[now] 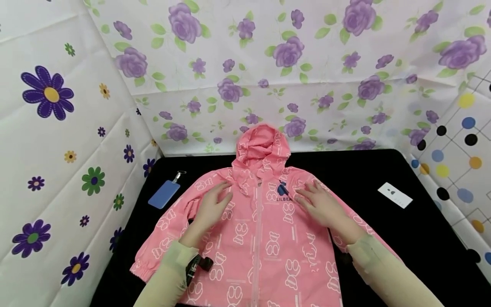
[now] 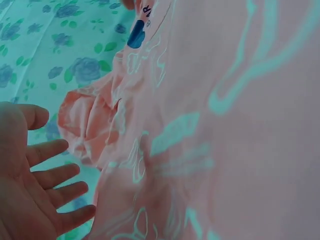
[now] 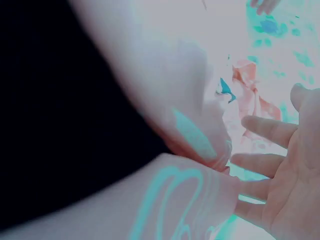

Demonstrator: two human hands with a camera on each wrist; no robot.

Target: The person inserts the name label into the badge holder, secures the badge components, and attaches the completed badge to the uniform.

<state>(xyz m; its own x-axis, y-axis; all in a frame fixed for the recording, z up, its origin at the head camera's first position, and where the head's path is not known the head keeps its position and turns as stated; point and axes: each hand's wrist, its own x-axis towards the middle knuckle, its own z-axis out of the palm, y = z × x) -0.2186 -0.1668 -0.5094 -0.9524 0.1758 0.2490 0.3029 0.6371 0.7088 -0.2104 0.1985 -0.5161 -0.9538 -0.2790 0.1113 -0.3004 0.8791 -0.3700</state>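
1. Jacket first: pink hooded kid-looking thing (image 1: 238, 251) with white outline prints, lying front-up in the middle of a black table (image 1: 360, 170). Call its middle the clock centre, 12 at the far edge.
2. Hood (image 1: 261, 145) is up at 12, near the flowery backdrop (image 1: 268, 91) with its purple roses. A zip (image 1: 258, 230) runs down the front toward 6, its pull up by the collar.
3. Left hand (image 1: 212, 204) is around 10, over the chest near the shoulder. Fingers spread and relaxed, grasping nothing. Can't tell if the fingertips actually touch the fabric.
4. Right hand (image 1: 324, 204) is around 2, just beside the dark blue logo (image 1: 282, 189). Same deal: fingers loose and apart, nothing gripped. Contact with the cloth? Can't tell, sorry.
5. One jacket sleeve (image 1: 165, 228) reaches out between 8 and 9, ending in a gathered cuff. The other heads toward 4, partly under the person's right forearm.
6. Side stuff: a blue card holder (image 1: 164, 195) with a metal clip (image 1: 178, 175) near 10, and a white card (image 1: 395, 195) with dark marks between 2 and 3, well apart from the jacket.
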